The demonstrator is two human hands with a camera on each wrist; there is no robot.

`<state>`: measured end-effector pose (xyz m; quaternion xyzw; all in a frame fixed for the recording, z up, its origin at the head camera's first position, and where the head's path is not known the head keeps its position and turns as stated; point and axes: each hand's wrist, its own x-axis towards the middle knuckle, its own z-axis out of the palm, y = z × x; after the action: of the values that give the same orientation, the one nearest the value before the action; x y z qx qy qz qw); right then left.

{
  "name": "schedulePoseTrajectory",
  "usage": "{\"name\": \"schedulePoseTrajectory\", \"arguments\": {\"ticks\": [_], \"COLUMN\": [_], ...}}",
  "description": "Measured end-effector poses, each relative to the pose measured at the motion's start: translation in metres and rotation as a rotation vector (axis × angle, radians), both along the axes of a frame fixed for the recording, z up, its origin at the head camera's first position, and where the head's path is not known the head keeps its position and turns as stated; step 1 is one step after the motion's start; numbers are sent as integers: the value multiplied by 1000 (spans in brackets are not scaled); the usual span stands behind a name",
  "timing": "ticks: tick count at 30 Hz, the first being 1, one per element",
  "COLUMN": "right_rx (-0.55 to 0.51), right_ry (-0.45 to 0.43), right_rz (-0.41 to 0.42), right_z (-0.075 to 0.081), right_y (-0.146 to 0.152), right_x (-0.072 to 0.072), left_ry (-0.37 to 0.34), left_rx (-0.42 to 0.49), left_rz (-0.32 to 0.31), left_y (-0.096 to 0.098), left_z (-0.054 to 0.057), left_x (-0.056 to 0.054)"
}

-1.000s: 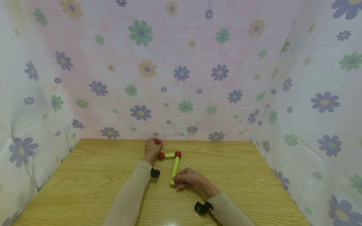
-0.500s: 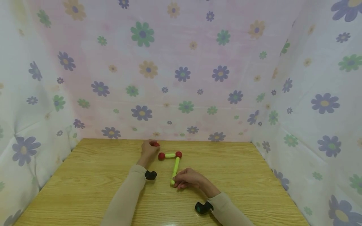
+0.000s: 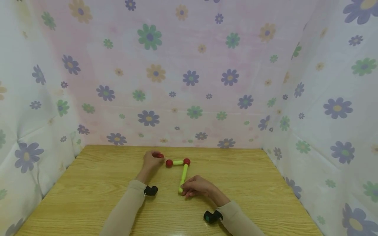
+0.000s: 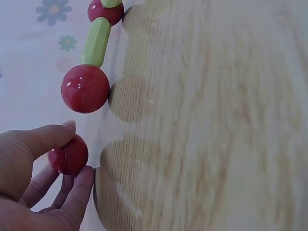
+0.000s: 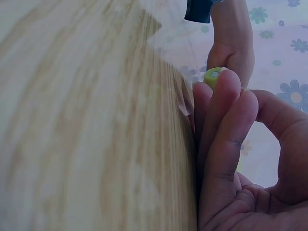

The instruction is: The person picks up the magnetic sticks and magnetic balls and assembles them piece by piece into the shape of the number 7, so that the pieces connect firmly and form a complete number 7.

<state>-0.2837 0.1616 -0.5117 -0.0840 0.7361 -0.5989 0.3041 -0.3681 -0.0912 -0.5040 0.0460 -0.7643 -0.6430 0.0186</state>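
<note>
My left hand (image 3: 151,162) holds a loose red ball (image 4: 70,155) between thumb and fingers, just above the table. Close to it, but apart, another red ball (image 3: 169,163) sits on the end of a short yellow-green rod (image 3: 178,162). That rod's other end meets a red corner ball (image 3: 187,162). From the corner ball a longer yellow-green rod (image 3: 184,173) runs toward the person. My right hand (image 3: 198,186) pinches the near end of this longer rod, whose tip (image 5: 212,76) peeks past the fingers in the right wrist view.
A wooden table (image 3: 242,186) lies under both hands. Flower-patterned cloth (image 3: 189,82) hangs behind it and on both sides. Black wrist cameras, one on the left (image 3: 151,190) and one on the right (image 3: 212,217), stick out over the tabletop.
My left hand has drawn back from the table's far edge, leftward and nearer the person, carrying the red ball. The right hand and the joined rods stay in place.
</note>
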Motion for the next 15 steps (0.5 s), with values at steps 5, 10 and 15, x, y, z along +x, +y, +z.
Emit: {"name": "schedulePoseTrajectory", "arguments": {"ticks": [5,10,15], "right_rx": [3,-1,-4], "right_ry": [2,-2,-4], "right_rz": [-1,-5,-15], "right_z": [0,0,0], "right_y": [0,0,0], "right_x": [0,0,1], "left_ry": [-2,4,9], "left_rx": [-87,-232,-242], "left_rz": [-58,-186,-245], "left_y": [-7,-14,-16], "left_z": [1,10,18], "left_x": [5,11,20]}}
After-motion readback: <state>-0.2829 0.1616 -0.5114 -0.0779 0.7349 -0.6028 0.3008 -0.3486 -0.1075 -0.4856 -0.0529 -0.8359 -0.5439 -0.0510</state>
